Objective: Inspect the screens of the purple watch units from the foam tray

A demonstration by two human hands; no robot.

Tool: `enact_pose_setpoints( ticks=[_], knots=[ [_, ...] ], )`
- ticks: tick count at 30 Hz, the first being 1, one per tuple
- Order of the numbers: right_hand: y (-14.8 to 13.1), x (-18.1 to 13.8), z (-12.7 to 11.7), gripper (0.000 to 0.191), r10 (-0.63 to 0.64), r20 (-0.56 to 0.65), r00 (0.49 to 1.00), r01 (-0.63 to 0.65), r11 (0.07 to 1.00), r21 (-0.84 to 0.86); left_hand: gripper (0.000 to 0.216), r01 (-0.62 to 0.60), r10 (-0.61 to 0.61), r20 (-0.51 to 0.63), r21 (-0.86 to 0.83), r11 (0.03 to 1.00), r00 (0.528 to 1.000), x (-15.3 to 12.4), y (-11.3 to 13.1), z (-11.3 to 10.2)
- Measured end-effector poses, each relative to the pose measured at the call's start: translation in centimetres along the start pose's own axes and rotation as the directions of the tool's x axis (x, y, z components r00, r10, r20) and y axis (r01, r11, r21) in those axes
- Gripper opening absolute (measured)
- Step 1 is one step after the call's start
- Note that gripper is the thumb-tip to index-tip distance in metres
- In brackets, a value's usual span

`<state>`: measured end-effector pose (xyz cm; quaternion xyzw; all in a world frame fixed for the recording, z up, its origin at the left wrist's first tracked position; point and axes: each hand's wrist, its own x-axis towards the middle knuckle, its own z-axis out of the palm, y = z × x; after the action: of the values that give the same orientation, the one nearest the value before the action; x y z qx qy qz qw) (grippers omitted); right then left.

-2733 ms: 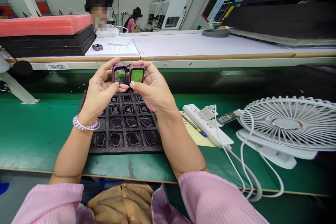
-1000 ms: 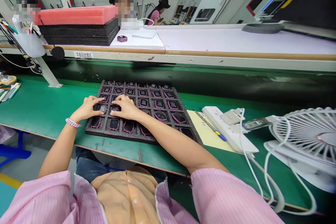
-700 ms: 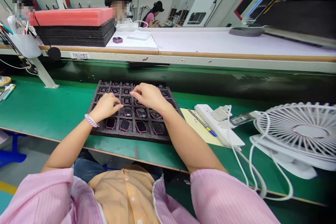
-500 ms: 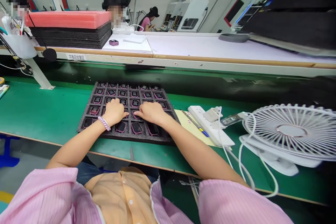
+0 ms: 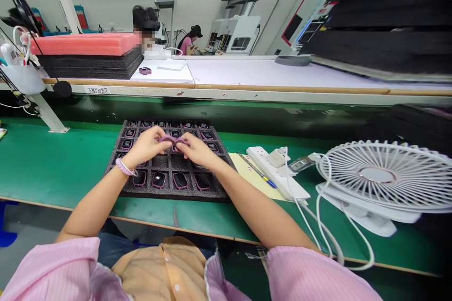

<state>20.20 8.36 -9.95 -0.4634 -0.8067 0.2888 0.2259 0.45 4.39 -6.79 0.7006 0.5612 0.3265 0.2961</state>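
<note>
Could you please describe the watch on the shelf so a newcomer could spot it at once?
Above the green table runs a white shelf, with a foam stack toward its left. Right of the stack lies lined paper bearing one purple watch. Other watches are in the tray, left hand and right hand; only this one lies on the shelf.

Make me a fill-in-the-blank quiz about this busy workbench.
Above the tray, the left hand and right hand together hold watches numbering ____.
A bracelet circles the ____ wrist.
The pen rests on paper coloured ____.
The fan stands to the ____ of the power strip.

Missing words: two; left; yellow; right.
</note>
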Motion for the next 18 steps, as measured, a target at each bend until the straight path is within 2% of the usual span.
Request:
enact_pose_setpoints(
  ticks=[1, 2, 3, 5, 6, 8, 11, 14, 18],
  knots=[
    [-0.1, 0.8, -0.5, 0.010, -0.017, -0.020, 1.000, 0.020, 0.989, 0.146, 0.024, -0.014, 0.009, -0.018, -0.264, 0.964, 1.000, 0.7, 0.6, -0.8],
    [-0.4, 1.6, -1.1, 0.014, -0.026, -0.039, 0.999, 0.038, 0.941, 0.335, 0.031, -0.033, 0.016, -0.039, -0.482, 0.875, 0.999, 1.3, 1.2, -1.6],
    [-0.7, 2.5, -1.6, 0.021, -0.026, -0.054, 0.998, 0.051, 0.841, 0.539, 0.037, -0.048, 0.010, -0.063, -0.639, 0.768, 0.998, 2.0, 1.9, -2.3],
    [-1.9, 4.0, -2.4, 0.032, -0.006, -0.061, 0.998, 0.055, 0.528, 0.847, 0.042, -0.066, -0.021, -0.100, -0.784, 0.618, 0.995, 3.0, 3.3, -3.3],
    [-2.6, 4.5, -2.8, 0.032, 0.000, -0.053, 0.999, 0.049, 0.394, 0.918, 0.041, -0.065, -0.039, -0.108, -0.813, 0.579, 0.993, 3.4, 4.0, -3.6],
    [-4.0, 5.0, -3.4, 0.023, -0.018, -0.055, 0.998, 0.057, 0.276, 0.959, 0.037, -0.071, -0.052, -0.122, -0.824, 0.562, 0.991, 3.7, 4.9, -3.8],
    [-5.5, 4.4, -4.0, 0.022, -0.104, -0.103, 0.989, 0.125, 0.231, 0.965, 0.031, -0.139, -0.018, -0.190, -0.775, 0.617, 0.982, 3.6, 5.5, -3.5],
    [-5.8, 3.2, -4.4, 0.040, -0.177, -0.164, 0.971, 0.204, 0.245, 0.948, 0.024, -0.234, 0.034, -0.298, -0.668, 0.706, 0.954, 3.4, 5.1, -3.0],
    [-5.1, 2.4, -4.4, 0.058, -0.218, -0.202, 0.955, 0.255, 0.257, 0.932, 0.034, -0.306, 0.104, -0.429, -0.435, 0.847, 0.897, 3.4, 4.1, -2.2]
  ],
)
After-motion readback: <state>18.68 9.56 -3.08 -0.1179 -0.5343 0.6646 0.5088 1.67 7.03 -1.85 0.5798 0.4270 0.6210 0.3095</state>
